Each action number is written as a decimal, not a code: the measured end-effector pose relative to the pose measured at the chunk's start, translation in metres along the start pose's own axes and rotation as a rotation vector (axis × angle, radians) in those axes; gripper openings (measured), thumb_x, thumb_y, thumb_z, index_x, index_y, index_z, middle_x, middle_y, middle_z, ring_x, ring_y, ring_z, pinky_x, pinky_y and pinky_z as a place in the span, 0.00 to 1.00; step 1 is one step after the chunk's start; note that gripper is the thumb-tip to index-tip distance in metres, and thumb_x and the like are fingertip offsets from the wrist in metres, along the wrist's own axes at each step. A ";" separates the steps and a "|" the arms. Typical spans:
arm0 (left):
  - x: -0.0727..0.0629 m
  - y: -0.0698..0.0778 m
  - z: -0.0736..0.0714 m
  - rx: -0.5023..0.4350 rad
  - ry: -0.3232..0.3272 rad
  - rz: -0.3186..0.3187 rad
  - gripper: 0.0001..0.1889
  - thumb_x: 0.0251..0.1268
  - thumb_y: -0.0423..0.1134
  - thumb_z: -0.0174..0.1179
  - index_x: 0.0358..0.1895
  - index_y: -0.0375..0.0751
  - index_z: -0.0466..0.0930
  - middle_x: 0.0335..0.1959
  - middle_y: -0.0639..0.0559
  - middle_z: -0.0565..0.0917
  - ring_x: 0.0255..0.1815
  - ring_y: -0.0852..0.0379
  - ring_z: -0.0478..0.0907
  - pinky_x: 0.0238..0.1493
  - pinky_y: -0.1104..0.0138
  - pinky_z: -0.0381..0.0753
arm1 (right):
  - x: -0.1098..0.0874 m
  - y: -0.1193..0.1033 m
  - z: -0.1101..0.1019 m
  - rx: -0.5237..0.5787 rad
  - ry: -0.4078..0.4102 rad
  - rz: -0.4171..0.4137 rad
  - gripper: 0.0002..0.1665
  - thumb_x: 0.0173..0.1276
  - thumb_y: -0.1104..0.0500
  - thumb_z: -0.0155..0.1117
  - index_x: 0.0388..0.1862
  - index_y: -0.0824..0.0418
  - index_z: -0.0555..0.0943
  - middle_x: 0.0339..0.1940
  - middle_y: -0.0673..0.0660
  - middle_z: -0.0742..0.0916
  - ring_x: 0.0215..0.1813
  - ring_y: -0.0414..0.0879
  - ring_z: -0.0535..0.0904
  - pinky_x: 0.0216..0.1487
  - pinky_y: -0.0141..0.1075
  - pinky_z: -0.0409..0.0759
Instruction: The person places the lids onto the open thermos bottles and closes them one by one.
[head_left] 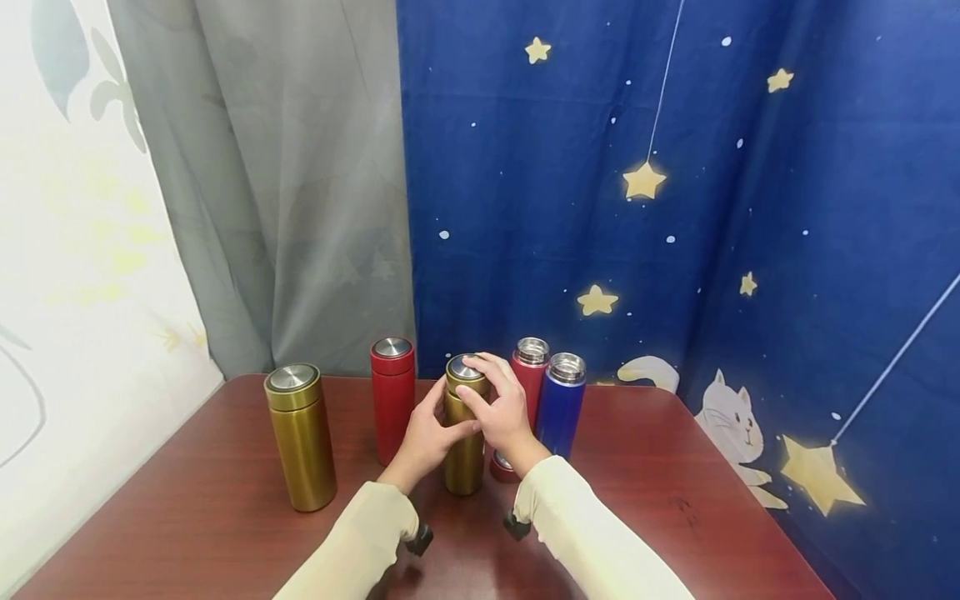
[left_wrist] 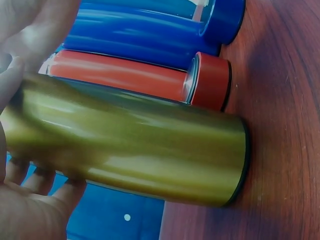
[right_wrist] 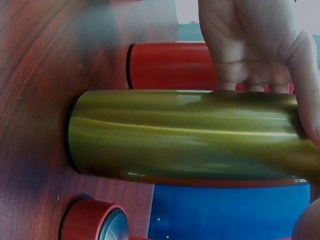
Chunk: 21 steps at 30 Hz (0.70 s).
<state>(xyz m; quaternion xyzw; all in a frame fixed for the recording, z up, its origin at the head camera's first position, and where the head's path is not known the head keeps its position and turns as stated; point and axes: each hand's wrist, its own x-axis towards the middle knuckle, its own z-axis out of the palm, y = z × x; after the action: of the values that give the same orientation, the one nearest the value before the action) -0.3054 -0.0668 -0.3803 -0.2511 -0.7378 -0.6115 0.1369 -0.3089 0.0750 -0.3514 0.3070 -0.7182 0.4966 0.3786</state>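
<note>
A gold thermos flask (head_left: 464, 462) with a silver-topped lid stands upright on the table between both hands. My left hand (head_left: 429, 433) grips its body from the left, the thumb across the front and the fingers curled round the far side. My right hand (head_left: 504, 408) holds the flask's gold lid (head_left: 454, 384) from the right, fingers over the top edge and thumb at the near side. In the left wrist view the gold flask (left_wrist: 135, 145) reaches down to the tabletop. The right wrist view shows the left hand (right_wrist: 260, 50) wrapped round the upper body.
A second gold flask (head_left: 303, 450) and a lidded red flask (head_left: 393, 400) stand to the left. Behind my right hand are a lidless red flask (head_left: 529, 375) and a lidless blue flask (head_left: 561, 412). A red lid (head_left: 504, 463) and a blue lid (left_wrist: 227, 20) lie near them on the table (head_left: 637, 517).
</note>
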 end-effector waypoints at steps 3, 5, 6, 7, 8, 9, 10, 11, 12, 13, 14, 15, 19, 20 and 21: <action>0.001 0.000 -0.001 0.004 -0.002 0.004 0.44 0.54 0.32 0.72 0.74 0.34 0.57 0.67 0.36 0.70 0.64 0.40 0.71 0.62 0.51 0.71 | -0.002 0.019 0.005 -0.011 0.013 0.003 0.22 0.55 0.68 0.74 0.51 0.65 0.83 0.54 0.65 0.82 0.56 0.59 0.78 0.59 0.40 0.76; 0.001 0.001 -0.002 0.000 -0.011 0.002 0.44 0.54 0.32 0.72 0.74 0.34 0.58 0.67 0.36 0.70 0.64 0.40 0.71 0.62 0.51 0.71 | -0.004 0.026 0.006 -0.021 0.020 0.013 0.23 0.55 0.65 0.75 0.51 0.61 0.84 0.54 0.62 0.83 0.57 0.56 0.78 0.58 0.43 0.77; 0.001 0.001 -0.002 -0.003 -0.015 -0.001 0.44 0.54 0.32 0.72 0.74 0.34 0.58 0.67 0.36 0.70 0.64 0.40 0.71 0.62 0.52 0.71 | -0.004 0.027 0.006 -0.025 0.024 0.018 0.23 0.55 0.64 0.76 0.51 0.60 0.84 0.55 0.60 0.83 0.57 0.54 0.78 0.58 0.44 0.77; 0.001 0.001 -0.003 -0.005 -0.020 -0.003 0.44 0.54 0.32 0.72 0.74 0.34 0.58 0.67 0.36 0.70 0.64 0.40 0.71 0.62 0.52 0.71 | -0.005 0.028 0.006 -0.033 0.028 0.022 0.23 0.55 0.63 0.76 0.52 0.58 0.85 0.55 0.59 0.83 0.57 0.53 0.78 0.58 0.44 0.77; 0.001 0.001 -0.003 -0.006 -0.023 -0.004 0.44 0.54 0.32 0.72 0.74 0.34 0.57 0.67 0.36 0.70 0.64 0.40 0.71 0.62 0.52 0.71 | -0.005 0.028 0.007 -0.041 0.033 0.026 0.23 0.55 0.62 0.76 0.52 0.57 0.85 0.55 0.57 0.83 0.57 0.51 0.78 0.58 0.44 0.77; 0.001 0.001 -0.003 -0.005 -0.023 -0.006 0.44 0.54 0.32 0.72 0.74 0.34 0.58 0.67 0.36 0.70 0.64 0.40 0.71 0.61 0.52 0.72 | -0.005 0.027 0.007 -0.048 0.040 0.027 0.23 0.55 0.61 0.76 0.52 0.56 0.85 0.55 0.57 0.83 0.57 0.51 0.78 0.58 0.43 0.77; 0.001 0.001 -0.003 -0.003 -0.021 -0.006 0.44 0.54 0.32 0.72 0.74 0.33 0.57 0.67 0.36 0.70 0.64 0.40 0.71 0.61 0.51 0.72 | -0.005 0.027 0.007 -0.056 0.046 0.029 0.23 0.55 0.59 0.76 0.52 0.55 0.85 0.55 0.56 0.83 0.57 0.50 0.78 0.58 0.43 0.77; 0.001 0.001 -0.004 -0.001 -0.019 -0.005 0.44 0.54 0.32 0.72 0.74 0.33 0.57 0.67 0.36 0.70 0.65 0.40 0.71 0.61 0.51 0.72 | -0.006 0.026 0.008 -0.065 0.053 0.033 0.23 0.55 0.58 0.76 0.52 0.54 0.85 0.55 0.55 0.83 0.57 0.49 0.78 0.57 0.42 0.77; 0.001 0.001 -0.004 0.002 -0.016 -0.002 0.44 0.54 0.32 0.72 0.74 0.33 0.57 0.67 0.36 0.70 0.64 0.39 0.71 0.61 0.51 0.72 | -0.006 0.025 0.009 -0.070 0.061 0.039 0.23 0.55 0.57 0.77 0.52 0.53 0.85 0.54 0.55 0.82 0.57 0.49 0.78 0.56 0.42 0.78; 0.001 0.001 -0.004 0.006 -0.013 0.003 0.44 0.54 0.32 0.72 0.73 0.32 0.57 0.67 0.35 0.70 0.64 0.39 0.71 0.61 0.51 0.72 | -0.006 0.024 0.010 -0.078 0.070 0.048 0.23 0.55 0.56 0.77 0.52 0.53 0.85 0.54 0.54 0.82 0.56 0.48 0.78 0.56 0.41 0.78; 0.001 0.000 -0.004 0.008 -0.009 0.006 0.44 0.54 0.32 0.72 0.73 0.31 0.57 0.67 0.35 0.69 0.64 0.39 0.71 0.61 0.51 0.72 | -0.007 0.024 0.011 -0.084 0.080 0.054 0.23 0.55 0.55 0.77 0.51 0.53 0.85 0.53 0.54 0.82 0.55 0.48 0.77 0.54 0.41 0.79; 0.001 0.000 -0.004 0.008 -0.006 0.009 0.44 0.54 0.31 0.72 0.73 0.31 0.57 0.67 0.35 0.69 0.64 0.39 0.71 0.60 0.51 0.72 | -0.007 0.023 0.012 -0.093 0.091 0.061 0.24 0.54 0.54 0.78 0.51 0.52 0.86 0.52 0.54 0.82 0.54 0.48 0.77 0.53 0.40 0.79; 0.001 -0.002 -0.003 0.002 0.001 0.024 0.44 0.54 0.30 0.71 0.73 0.28 0.56 0.67 0.33 0.69 0.65 0.39 0.70 0.60 0.52 0.72 | -0.007 0.023 0.017 -0.121 0.139 0.081 0.25 0.50 0.52 0.81 0.49 0.52 0.86 0.48 0.55 0.80 0.52 0.48 0.76 0.51 0.41 0.78; 0.001 -0.002 -0.003 0.002 0.003 0.026 0.44 0.54 0.30 0.71 0.73 0.28 0.56 0.67 0.33 0.69 0.65 0.39 0.70 0.61 0.52 0.71 | -0.007 0.023 0.018 -0.129 0.147 0.084 0.26 0.49 0.52 0.81 0.48 0.52 0.86 0.48 0.55 0.79 0.52 0.48 0.76 0.51 0.41 0.77; 0.002 -0.003 -0.003 0.000 0.004 0.031 0.44 0.53 0.29 0.71 0.73 0.28 0.57 0.66 0.33 0.70 0.65 0.39 0.70 0.61 0.52 0.71 | -0.007 0.022 0.020 -0.136 0.152 0.092 0.26 0.48 0.51 0.82 0.47 0.53 0.85 0.47 0.55 0.78 0.52 0.48 0.75 0.51 0.41 0.77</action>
<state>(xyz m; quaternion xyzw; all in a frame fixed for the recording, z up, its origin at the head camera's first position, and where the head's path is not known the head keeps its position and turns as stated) -0.3088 -0.0699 -0.3810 -0.2612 -0.7335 -0.6099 0.1477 -0.3283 0.0638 -0.3723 0.2086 -0.7327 0.4856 0.4287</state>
